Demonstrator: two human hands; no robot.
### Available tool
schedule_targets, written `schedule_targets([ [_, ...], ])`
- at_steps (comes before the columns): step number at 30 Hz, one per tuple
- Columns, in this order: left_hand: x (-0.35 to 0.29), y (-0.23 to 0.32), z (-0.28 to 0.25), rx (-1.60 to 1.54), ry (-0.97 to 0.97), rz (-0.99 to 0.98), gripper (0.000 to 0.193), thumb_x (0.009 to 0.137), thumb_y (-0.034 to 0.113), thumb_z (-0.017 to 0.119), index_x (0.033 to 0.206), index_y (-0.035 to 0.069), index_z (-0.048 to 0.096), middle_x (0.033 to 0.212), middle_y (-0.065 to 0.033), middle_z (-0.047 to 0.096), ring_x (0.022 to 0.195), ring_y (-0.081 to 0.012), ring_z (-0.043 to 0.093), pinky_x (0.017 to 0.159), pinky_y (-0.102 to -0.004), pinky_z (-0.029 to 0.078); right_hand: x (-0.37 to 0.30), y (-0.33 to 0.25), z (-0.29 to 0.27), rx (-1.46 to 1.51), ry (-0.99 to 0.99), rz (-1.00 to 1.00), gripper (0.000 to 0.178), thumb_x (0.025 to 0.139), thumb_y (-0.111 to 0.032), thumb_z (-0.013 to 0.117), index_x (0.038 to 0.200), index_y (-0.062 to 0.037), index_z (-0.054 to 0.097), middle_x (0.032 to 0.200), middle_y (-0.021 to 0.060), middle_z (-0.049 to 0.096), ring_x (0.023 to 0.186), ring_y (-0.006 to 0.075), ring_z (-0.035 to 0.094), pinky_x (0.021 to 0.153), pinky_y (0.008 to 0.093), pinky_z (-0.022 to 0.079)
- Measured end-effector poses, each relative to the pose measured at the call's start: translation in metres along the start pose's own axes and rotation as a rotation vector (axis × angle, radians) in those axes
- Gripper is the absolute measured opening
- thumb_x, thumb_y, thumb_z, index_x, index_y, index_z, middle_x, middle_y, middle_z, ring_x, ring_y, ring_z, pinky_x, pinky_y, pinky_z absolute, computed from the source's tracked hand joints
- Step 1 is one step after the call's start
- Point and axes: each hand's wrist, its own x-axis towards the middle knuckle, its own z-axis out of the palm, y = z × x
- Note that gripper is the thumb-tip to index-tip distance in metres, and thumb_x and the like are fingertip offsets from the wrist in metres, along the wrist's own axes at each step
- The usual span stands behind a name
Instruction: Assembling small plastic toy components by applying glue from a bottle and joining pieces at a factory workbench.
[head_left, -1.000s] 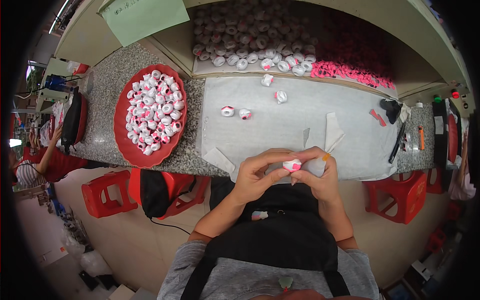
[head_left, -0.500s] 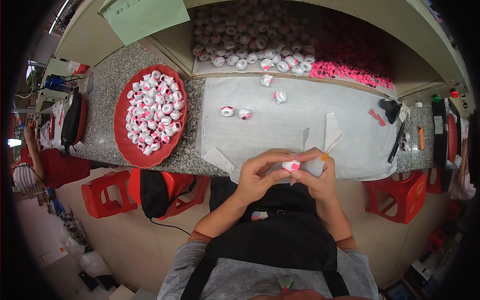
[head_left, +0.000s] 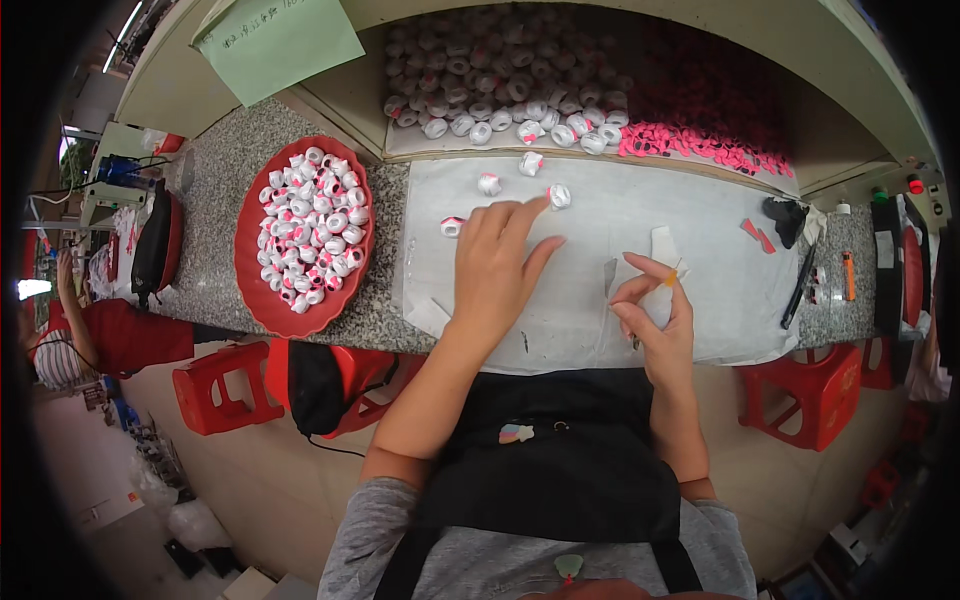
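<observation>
My left hand point(head_left: 495, 265) reaches over the white work sheet point(head_left: 580, 290) with its fingers stretched out and the thumb apart. Its index fingertip is at a small white ring-shaped piece point(head_left: 559, 197); I cannot tell whether they touch. Three more white pieces with pink marks lie around: one point(head_left: 488, 184) beyond the fingers, one point(head_left: 452, 227) left of the hand, one point(head_left: 531, 163) near the shelf. My right hand point(head_left: 657, 315) hovers at the sheet's near side, fingers curled in a pinch, what they hold being unclear. An orange bit point(head_left: 671, 278) shows at its index finger.
A red scalloped dish point(head_left: 255, 283) full of such pieces stands left. White pieces point(head_left: 480, 132) and pink parts point(head_left: 690, 150) heap in the shelf. Right lie pink strips point(head_left: 758, 236), a black pen-like tool point(head_left: 798, 287) and an orange stick point(head_left: 848, 275). Red stools point(head_left: 225, 385) stand below.
My hands have parted. The left has moved forward, without the white piece both hands held before. The right has moved slightly right. A white piece now lies beyond the left fingers.
</observation>
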Motion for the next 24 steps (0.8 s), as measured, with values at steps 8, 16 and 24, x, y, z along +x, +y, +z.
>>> schedule_targets([
  [8, 0.015, 0.004, 0.016, -0.208, -0.112, -0.111, 0.026, 0.068, 0.002, 0.057, 0.093, 0.003, 0.055, 0.085, -0.0078, 0.048, 0.068, -0.0152, 0.049, 0.061, -0.0253, 0.040, -0.014, 0.001, -0.021, 0.204, -0.092, -0.025, 0.039, 0.068, -0.003, 0.044, 0.103, -0.0029, 0.025, 0.095, 0.0113, 0.038, 0.061, 0.0114, 0.044, 0.045, 0.0198, 0.040],
  [16, -0.034, 0.018, -0.008, -1.258, -0.160, -0.577, 0.028, 0.071, -0.002, 0.053, 0.099, 0.001, 0.051, 0.100, -0.0102, 0.047, 0.087, -0.0116, 0.048, 0.072, -0.0241, 0.044, -0.019, -0.027, -0.005, 0.052, 0.072, -0.119, 0.023, 0.070, -0.011, 0.052, 0.086, 0.0009, 0.040, 0.091, 0.0137, 0.039, 0.070, 0.0175, 0.050, 0.046, 0.0247, 0.045],
  [24, -0.055, 0.016, -0.005, -1.328, -0.098, -0.454, 0.024, 0.072, -0.002, 0.053, 0.095, -0.003, 0.047, 0.096, -0.0135, 0.051, 0.085, -0.0182, 0.053, 0.074, -0.0294, 0.044, -0.026, -0.027, 0.003, 0.219, 0.233, -0.423, 0.034, 0.058, -0.009, 0.070, 0.079, -0.0050, 0.044, 0.081, 0.0087, 0.046, 0.066, 0.0140, 0.047, 0.060, 0.0242, 0.039],
])
